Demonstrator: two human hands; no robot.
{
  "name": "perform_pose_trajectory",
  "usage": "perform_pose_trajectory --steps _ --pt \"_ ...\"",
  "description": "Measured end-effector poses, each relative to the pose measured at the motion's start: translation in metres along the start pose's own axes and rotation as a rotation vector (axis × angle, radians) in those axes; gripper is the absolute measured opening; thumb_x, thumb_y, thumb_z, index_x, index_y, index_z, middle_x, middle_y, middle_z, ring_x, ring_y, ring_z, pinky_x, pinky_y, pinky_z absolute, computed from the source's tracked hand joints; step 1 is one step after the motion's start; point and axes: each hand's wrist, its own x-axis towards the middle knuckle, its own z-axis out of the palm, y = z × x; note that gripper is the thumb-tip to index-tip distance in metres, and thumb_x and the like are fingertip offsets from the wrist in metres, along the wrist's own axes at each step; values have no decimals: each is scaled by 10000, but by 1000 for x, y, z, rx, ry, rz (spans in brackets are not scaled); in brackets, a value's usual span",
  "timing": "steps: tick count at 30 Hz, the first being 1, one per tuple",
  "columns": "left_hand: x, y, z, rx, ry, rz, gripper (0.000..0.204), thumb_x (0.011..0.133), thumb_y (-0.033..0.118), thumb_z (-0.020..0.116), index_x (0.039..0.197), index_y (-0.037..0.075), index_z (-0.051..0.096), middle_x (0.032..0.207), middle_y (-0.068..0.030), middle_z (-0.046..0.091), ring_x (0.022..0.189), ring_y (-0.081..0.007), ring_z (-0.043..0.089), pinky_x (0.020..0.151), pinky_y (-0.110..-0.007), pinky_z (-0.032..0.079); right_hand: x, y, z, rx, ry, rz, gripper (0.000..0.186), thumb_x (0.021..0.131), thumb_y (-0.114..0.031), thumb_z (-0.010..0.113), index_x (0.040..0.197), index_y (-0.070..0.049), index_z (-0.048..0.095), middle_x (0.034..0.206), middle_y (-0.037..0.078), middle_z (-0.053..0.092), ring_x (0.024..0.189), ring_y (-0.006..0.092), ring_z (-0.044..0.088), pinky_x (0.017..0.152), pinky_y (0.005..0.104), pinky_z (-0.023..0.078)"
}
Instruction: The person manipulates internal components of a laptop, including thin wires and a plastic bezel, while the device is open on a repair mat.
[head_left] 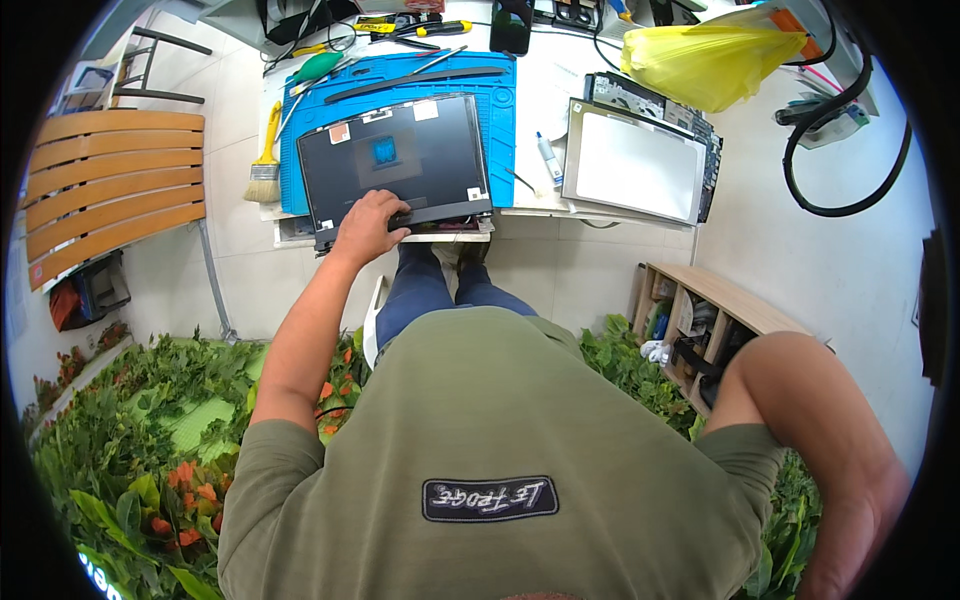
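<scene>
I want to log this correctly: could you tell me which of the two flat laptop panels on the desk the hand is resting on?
The left hand rests on the dark panel lying on the blue mat; the pale silver panel lies untouched to its right.

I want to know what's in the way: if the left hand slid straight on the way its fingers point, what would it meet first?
The left hand rests on the dark laptop panel, fingers pointing right along its near edge; probably the panel's white corner sticker first.

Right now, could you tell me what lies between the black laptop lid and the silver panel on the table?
In the head view, a small white tube lies on the bare tabletop between the lid and the panel.
</scene>
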Motion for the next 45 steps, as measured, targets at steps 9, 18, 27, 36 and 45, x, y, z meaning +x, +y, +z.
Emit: perform_pose_trajectory --steps 9,18,27,36,45 --pt "-14 114 -232 -132 795 409 349 798 84 862 1117 64 723 1069 -72 723 1015 -207 675 894 -330 533 23 -7 6 48 -200 -65 103 1046 -67 563 1020 -6 641 828 88 611 693 149 584 590 287 513" --pt "-43 232 -312 122 437 825 347 837 72 812 1168 66 708 1060 -72 721 995 -193 670 887 -328 532 35 -16 5 60 -235 -123 100 1035 -54 567 1071 -8 649 888 83 628 738 139 594 625 280 517" --pt "-49 244 -318 160 388 822 350 876 59 762 1219 68 693 1052 -72 720 975 -179 665 881 -325 530 39 -15 2 74 -240 -152 134 1024 -40 571 1123 -11 657 949 79 644 782 130 604 660 274 521" --pt "-51 221 -323 84 415 767 358 915 46 713 1271 70 679 1044 -72 718 955 -164 659 874 -323 529 26 -1 -5 73 -66 -60 186 1013 -26 576 1175 -13 665 1010 75 661 827 120 615 695 268 526" --pt "-45 30 -215 -358 234 -163 369 955 33 663 1322 72 664 1035 -72 716 936 -150 654 867 -321 528 -143 72 104 219 177 1196 244 1002 -12 580 1227 -15 673 1070 70 678 872 111 625 730 262 530"
